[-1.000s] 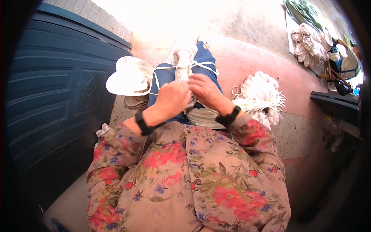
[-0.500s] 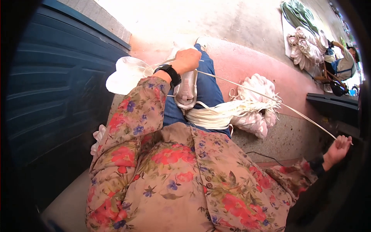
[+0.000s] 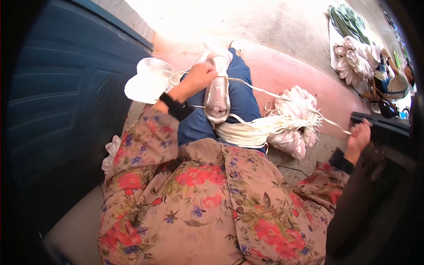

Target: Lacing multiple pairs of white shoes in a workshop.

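Observation:
A pale pink shoe upper (image 3: 217, 98) lies lengthwise on my lap, over the blue trousers (image 3: 243, 95). My left hand (image 3: 199, 78) is closed at the upper's left edge, near its far part; what its fingers grip is hidden. From the upper a cream shoelace (image 3: 260, 91) runs slackly across to the right. Its far end is pinched in my right hand (image 3: 358, 136), held well out to the right. Across my right thigh rests a thick bundle of cream laces (image 3: 243, 134). Left of my left hand is a white, rounded flat piece (image 3: 148, 81), with lace loops beside it.
A pile of pale pink uppers (image 3: 293, 139) lies right of my lap, under the lace ends. A dark blue panelled door (image 3: 75, 92) stands close on the left. Far right, another person (image 3: 397, 81) sits by more uppers (image 3: 353, 62) and green cloth (image 3: 349, 22).
My right hand has come inward and up, and the lace has gone from taut to slack. My left hand has shifted left and slightly lower, uncovering more of the upper.

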Demonstrator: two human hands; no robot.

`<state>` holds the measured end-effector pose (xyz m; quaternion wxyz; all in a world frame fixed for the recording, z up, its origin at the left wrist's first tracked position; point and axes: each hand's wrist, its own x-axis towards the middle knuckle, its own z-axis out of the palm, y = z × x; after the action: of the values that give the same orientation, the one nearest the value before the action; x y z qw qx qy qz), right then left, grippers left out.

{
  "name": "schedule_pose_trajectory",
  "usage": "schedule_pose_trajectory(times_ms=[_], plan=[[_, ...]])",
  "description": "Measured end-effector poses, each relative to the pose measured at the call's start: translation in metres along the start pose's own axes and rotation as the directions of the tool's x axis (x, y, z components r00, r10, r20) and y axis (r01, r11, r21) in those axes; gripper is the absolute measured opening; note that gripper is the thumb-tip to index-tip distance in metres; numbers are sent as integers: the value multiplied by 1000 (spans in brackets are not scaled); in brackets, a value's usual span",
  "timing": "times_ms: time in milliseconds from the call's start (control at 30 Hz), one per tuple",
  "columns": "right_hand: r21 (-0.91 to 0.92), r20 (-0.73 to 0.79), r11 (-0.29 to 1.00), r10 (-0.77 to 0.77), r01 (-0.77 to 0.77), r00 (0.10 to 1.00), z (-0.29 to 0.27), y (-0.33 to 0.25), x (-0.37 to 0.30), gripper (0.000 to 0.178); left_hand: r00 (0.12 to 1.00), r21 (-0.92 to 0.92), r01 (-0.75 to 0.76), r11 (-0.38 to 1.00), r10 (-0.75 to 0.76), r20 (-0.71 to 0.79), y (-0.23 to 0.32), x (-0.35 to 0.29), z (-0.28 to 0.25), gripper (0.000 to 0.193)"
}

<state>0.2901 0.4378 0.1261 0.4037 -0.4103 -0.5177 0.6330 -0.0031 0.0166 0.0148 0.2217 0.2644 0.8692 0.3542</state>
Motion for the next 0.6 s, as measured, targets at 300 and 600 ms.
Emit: schedule_pose_trajectory(times_ms=[300,600], plan=[[-535,773,784,304,314,557,221,145,-149,18,946,400,-89,912,203,-254,-23,-22,14,18],[-451,850,835,294,315,437,263,182,-192,26,900,683,-276,676,431,-63,-13,-16,-4,5]])
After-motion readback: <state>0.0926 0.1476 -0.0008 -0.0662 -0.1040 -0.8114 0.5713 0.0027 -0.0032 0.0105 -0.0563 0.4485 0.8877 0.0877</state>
